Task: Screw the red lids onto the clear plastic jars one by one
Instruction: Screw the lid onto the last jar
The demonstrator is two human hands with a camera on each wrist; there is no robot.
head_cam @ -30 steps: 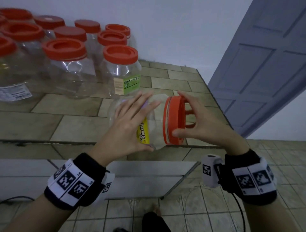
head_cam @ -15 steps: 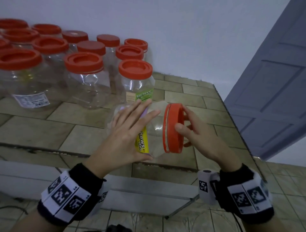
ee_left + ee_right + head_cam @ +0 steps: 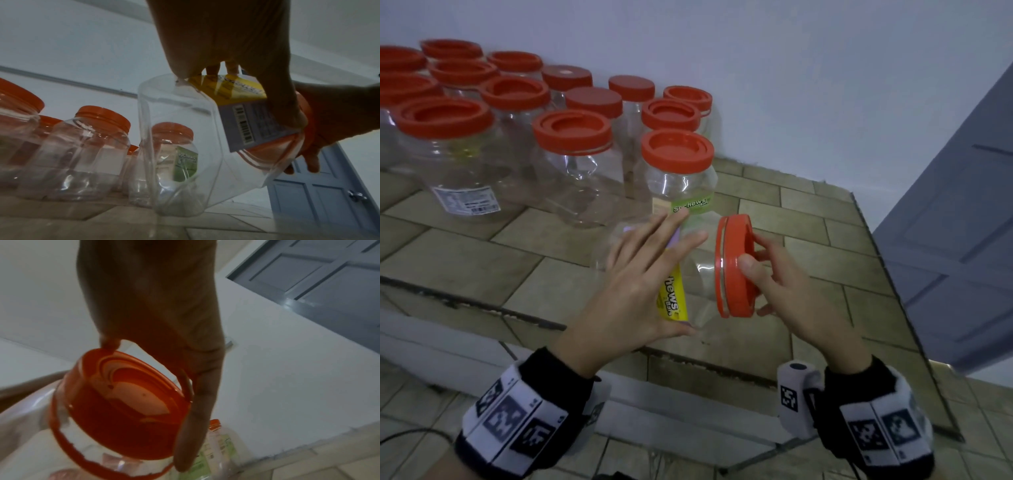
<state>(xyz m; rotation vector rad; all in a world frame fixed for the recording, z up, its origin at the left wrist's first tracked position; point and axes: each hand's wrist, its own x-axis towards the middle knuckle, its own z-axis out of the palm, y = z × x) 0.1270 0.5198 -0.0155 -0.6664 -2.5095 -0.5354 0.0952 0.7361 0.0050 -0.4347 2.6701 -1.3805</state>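
Note:
A clear jar [image 3: 702,274] with a yellow label lies tilted on its side above the tiled counter, mouth to the right. My left hand [image 3: 643,281] holds its body, fingers spread over the top and thumb underneath. A red lid [image 3: 732,267] sits on the jar's mouth. My right hand [image 3: 784,294] grips the lid's rim, thumb on the near side and fingers round the far side. The left wrist view shows the jar [image 3: 180,162] from its base. The right wrist view shows the lid [image 3: 123,402] under my fingers.
Several clear jars with red lids [image 3: 571,137] stand at the back left of the tiled counter [image 3: 482,260]. One with a green label [image 3: 678,161] stands just behind the held jar. The counter's front edge is below my hands. A blue door [image 3: 945,240] is at the right.
My right hand has shifted round the lid, its thumb now lying on the near rim. The left hand keeps its hold on the jar. The head view has moved and shows more jars.

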